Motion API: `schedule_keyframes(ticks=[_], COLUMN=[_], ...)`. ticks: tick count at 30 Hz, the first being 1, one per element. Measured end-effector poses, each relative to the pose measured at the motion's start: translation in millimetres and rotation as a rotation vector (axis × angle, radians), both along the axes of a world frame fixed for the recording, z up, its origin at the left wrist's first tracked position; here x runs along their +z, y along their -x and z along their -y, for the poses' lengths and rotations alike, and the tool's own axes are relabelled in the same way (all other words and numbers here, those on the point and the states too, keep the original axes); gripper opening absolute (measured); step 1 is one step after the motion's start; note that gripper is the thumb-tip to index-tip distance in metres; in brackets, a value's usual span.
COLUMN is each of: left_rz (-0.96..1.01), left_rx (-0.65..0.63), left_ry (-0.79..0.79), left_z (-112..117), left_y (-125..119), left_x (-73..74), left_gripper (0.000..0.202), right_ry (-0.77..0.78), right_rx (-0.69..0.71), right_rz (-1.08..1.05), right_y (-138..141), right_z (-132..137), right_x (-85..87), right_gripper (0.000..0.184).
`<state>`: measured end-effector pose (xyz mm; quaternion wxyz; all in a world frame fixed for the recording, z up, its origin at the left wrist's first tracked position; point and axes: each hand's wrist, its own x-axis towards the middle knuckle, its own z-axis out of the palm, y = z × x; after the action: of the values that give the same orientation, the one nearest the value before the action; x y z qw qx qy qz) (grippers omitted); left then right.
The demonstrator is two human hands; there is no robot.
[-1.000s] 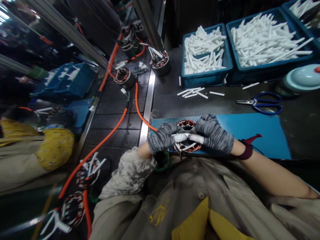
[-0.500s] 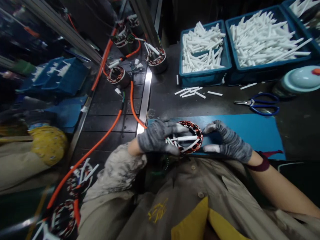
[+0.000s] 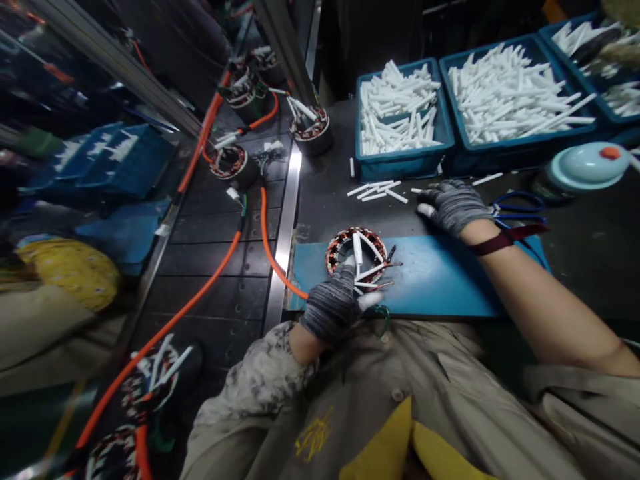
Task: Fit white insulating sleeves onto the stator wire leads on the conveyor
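A ring-shaped motor stator (image 3: 377, 241), wound with red-brown wire, lies on the blue mat (image 3: 450, 280). White sleeves and loose lead ends stick out on its near side. My left hand (image 3: 335, 307), in a grey glove with white fingertips, grips the near rim, one finger reaching inside the ring beside a white sleeve (image 3: 357, 249). Beyond the mat, my gloved right hand (image 3: 453, 207) is over a loose white tube (image 3: 415, 191). Its thumb and fingers are apart, and the tube's far part is hidden beneath them.
More short white tubes (image 3: 377, 191) lie left of my right hand. Blue bins (image 3: 407, 160) of tubes stand behind. Scissors (image 3: 520, 208) and a light-blue-lidded container (image 3: 583, 167) sit at right. Other stators (image 3: 313, 133) and an orange cable (image 3: 200, 290) occupy the left side, near another person's yellow sleeve (image 3: 70, 273).
My right hand has left the stator and moved up and away to the loose tubes. The stator has turned, its sleeves now facing nearer me, and my left hand has shifted to its near side.
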<state>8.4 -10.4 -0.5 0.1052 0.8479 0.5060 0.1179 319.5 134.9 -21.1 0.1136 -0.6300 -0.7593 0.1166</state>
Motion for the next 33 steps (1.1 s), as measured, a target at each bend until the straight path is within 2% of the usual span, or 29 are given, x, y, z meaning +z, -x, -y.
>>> schedule_keyframes(ticks=[3, 7, 9, 11, 15, 17, 19, 23, 28, 33], left_rz=[0.247, 0.397, 0.367, 0.319, 0.310, 0.298, 0.287, 0.301, 0.278, 0.130], left_rx=[-0.115, -0.266, -0.237, -0.185, -0.179, -0.174, -0.160, -0.198, -0.259, -0.229], left_ry=[0.066, 0.071, 0.038, 0.042, 0.097, 0.119, 0.132, 0.126, 0.129, 0.236], left_z=[-10, -17, -16, -15, -15, -16, -16, -14, -16, -23], left_y=[26, 50, 48, 43, 37, 39, 40, 37, 32, 24], left_x=[1.6, -3.6, -6.5, -7.5, -4.5, -2.8, -2.1, -4.1, -0.5, 20.2], left_gripper=[0.070, 0.045, 0.042, 0.044, 0.046, 0.046, 0.047, 0.044, 0.042, 0.043], right_ry=[-0.019, -0.120, -0.065, 0.078, 0.171, 0.208, 0.254, 0.159, 0.093, 0.129], right_rx=[0.004, -0.127, -0.153, -0.155, -0.289, -0.302, -0.252, -0.076, 0.267, 0.341], right_rz=[-0.095, -0.407, -0.702, -0.860, -0.993, -1.016, -1.029, -0.998, -0.725, -0.539], right_y=[-6, 12, 25, 34, 38, 37, 36, 36, 41, 53], right_z=[8, 65, 95, 116, 130, 131, 130, 124, 111, 94], right_x=[5.8, 23.7, 33.9, 41.0, 39.4, 33.4, 27.6, 23.5, 34.8, 51.7], right_gripper=[0.032, 0.035, 0.036, 0.028, 0.021, 0.022, 0.024, 0.025, 0.026, 0.034])
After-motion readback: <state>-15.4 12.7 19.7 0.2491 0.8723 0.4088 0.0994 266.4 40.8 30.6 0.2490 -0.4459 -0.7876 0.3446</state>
